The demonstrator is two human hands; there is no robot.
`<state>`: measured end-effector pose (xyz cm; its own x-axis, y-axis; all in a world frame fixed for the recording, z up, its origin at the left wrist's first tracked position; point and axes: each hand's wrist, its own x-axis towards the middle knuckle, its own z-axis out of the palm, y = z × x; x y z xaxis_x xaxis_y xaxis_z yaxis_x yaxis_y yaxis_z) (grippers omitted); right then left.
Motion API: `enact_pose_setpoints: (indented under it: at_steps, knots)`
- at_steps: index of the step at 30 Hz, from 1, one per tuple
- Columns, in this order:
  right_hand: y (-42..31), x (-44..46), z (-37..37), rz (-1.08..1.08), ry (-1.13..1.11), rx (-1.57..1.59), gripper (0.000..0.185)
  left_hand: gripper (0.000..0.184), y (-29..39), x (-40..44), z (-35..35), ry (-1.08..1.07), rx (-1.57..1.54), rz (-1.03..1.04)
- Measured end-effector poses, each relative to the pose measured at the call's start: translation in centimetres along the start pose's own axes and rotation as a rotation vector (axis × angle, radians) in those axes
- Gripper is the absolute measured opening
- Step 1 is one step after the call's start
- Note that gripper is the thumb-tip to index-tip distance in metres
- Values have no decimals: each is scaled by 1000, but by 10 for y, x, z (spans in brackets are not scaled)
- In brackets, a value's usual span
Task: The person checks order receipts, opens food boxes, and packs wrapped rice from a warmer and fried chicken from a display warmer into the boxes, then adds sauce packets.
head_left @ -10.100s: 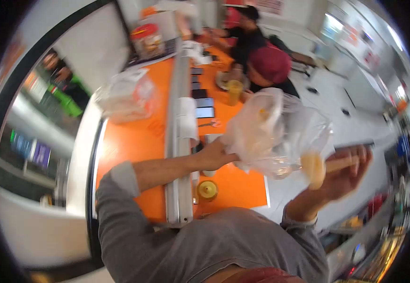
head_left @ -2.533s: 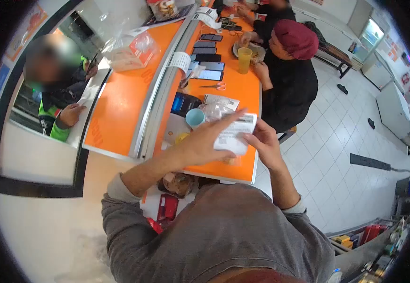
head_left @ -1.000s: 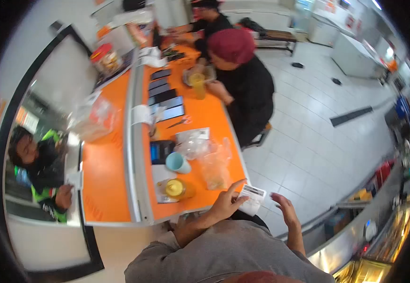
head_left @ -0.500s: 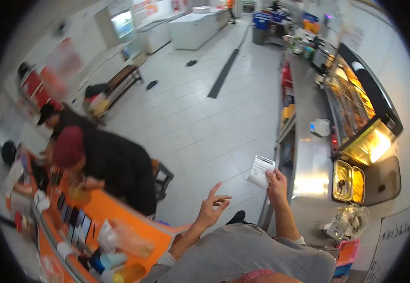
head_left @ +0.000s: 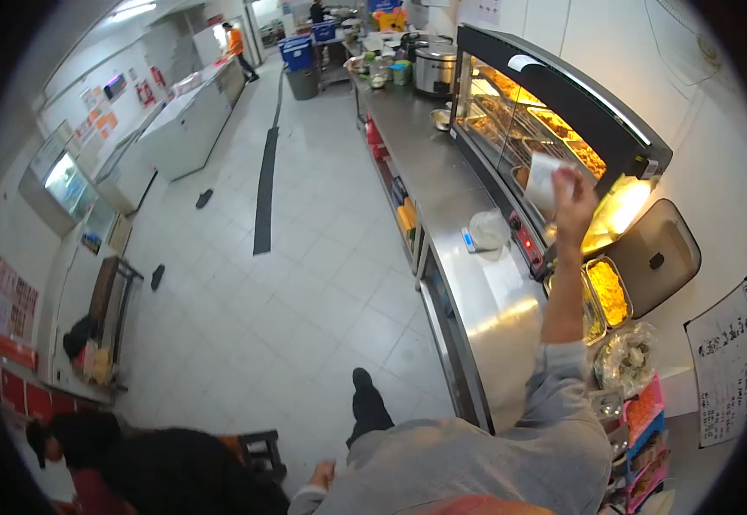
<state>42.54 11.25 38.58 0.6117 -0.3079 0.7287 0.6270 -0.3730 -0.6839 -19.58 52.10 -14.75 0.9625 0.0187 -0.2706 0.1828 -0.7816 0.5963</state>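
Raised in front of the food warmer point(head_left: 554, 81), my right hand point(head_left: 574, 210) grips a white paper receipt point(head_left: 543, 180). Its fingers are closed on the slip's right side, and motion blurs them somewhat. Behind the slip, the warmer's lit glass case shows trays of browned food. My left hand point(head_left: 324, 474) hangs low beside my body near a dark stool point(head_left: 264, 453), touching nothing that I can see. Only a small part of that hand shows, and its finger shape is unclear.
On the steel counter point(head_left: 442, 176) are a small scale point(head_left: 482, 234), a tray of yellow food point(head_left: 607, 292), a plastic bag point(head_left: 627, 354) and a large cooker point(head_left: 435, 69). A person in dark clothing point(head_left: 167, 468) bends at lower left. Shoes point(head_left: 204, 198) lie on the floor.
My view has turned right toward the counter. My right hand has carried the receipt up and over to the warmer. My left hand has dropped to my side.
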Motion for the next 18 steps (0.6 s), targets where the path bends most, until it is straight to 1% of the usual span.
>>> enact_pose_setpoints:
  at_steps: [1, 2, 3, 4, 5, 6, 7, 9, 10, 11, 12, 13, 15, 16, 17, 18]
  knots:
    - [-11, 36, 15, -29, 19, 4, 18, 42, -8, -18, -8, -73, -272, -56]
    - [4, 75, 31, -110, 83, -56, 18, 42, -19, -20, -11, -201, -423, -735]
    - [13, 109, 46, -159, 105, -5, 17, 42, -33, -6, -28, -245, -450, -999]
    - [31, 146, 61, -244, 177, -58, 18, 42, -43, 12, -52, -257, -458, -1101]
    - [50, 178, 76, -287, 233, -94, 21, 43, -55, 39, -78, -259, -458, -1159]
    - [75, 209, 84, -235, 267, -196, 23, 43, -67, 66, -106, -257, -455, -1189]
    - [98, 231, 91, -180, 295, -302, 25, 43, -80, 96, -132, -251, -452, -1204]
    - [134, 256, 105, -144, 409, -499, 30, 44, -107, 160, -182, -230, -438, -1216]
    - [164, 271, 102, -23, 399, -563, 35, 44, -122, 200, -207, -212, -428, -1202]
    - [187, 277, 107, -142, 487, -564, 35, 44, -136, 244, -232, -189, -423, -1171]
    - [174, 273, 113, -34, 458, -594, 35, 45, -151, 292, -256, -163, -418, -1119]
    - [168, 272, 123, 85, 449, -644, 35, 45, -165, 354, -286, -137, -412, -1025]
    - [174, 278, 124, 17, 493, -781, 36, 51, -169, 482, -336, -105, -504, -772]
    - [168, 280, 123, 141, 449, -757, 38, 49, -174, 552, -359, -156, -579, -696]
    - [161, 283, 124, 182, 449, -805, 39, 45, -169, 615, -373, -37, -675, -544]
    - [153, 284, 129, 222, 449, -852, 40, 41, -143, 676, -402, -66, -491, -497]
